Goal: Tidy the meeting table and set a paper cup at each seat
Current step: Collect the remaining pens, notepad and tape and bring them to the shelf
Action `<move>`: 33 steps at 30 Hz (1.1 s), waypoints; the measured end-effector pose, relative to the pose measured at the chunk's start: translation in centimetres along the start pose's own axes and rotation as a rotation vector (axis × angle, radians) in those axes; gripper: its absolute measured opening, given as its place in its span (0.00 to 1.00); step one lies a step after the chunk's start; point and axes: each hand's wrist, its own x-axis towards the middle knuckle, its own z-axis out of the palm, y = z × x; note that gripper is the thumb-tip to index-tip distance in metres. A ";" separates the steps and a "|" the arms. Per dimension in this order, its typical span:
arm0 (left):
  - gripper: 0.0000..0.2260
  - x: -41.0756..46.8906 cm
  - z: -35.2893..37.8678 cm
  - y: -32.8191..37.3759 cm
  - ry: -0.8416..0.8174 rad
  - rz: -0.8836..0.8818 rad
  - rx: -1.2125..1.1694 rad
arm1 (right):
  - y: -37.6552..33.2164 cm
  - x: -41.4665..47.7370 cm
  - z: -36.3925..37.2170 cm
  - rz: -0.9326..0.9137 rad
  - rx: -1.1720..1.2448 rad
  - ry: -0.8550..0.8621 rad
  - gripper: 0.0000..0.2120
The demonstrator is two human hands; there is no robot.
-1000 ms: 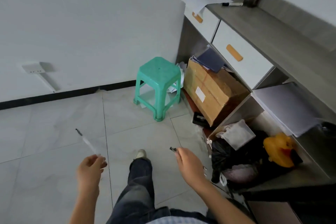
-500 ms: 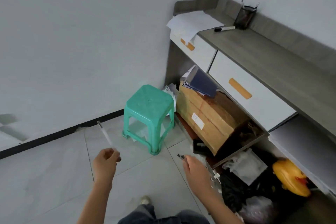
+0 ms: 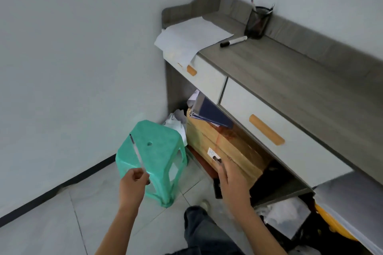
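In the head view, the person has come closer to the mesh pen holder (image 3: 257, 24) on the cabinet (image 3: 290, 74). The left hand (image 3: 132, 183) pinches a clear pen (image 3: 136, 154), the right hand (image 3: 233, 180) holds a dark pen (image 3: 218, 161), both well below the holder. Probably they go inside it.

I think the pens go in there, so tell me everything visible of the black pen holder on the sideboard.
The pen holder is a round black mesh cup, seemingly metal, standing upright at the rear of the grey wood-look top, beside its raised back edge. A few pens stick out above its rim, leaning outward. A black-capped white marker lies just before it; whether they touch is unclear.
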 end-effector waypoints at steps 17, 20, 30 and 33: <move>0.08 10.0 17.8 24.4 -0.064 0.425 -0.098 | 2.1 27.5 -15.2 -0.164 -0.295 0.290 0.10; 0.10 11.8 20.3 29.3 -0.106 0.541 -0.090 | 3.2 29.9 -16.5 -0.149 -0.424 0.396 0.05; 0.03 18.1 31.0 42.7 -0.276 0.790 0.019 | 4.5 36.9 -21.8 -0.118 -0.636 0.389 0.09; 0.04 19.8 34.2 45.4 -0.308 0.871 0.095 | 4.0 38.6 -22.6 -0.042 -0.639 0.289 0.14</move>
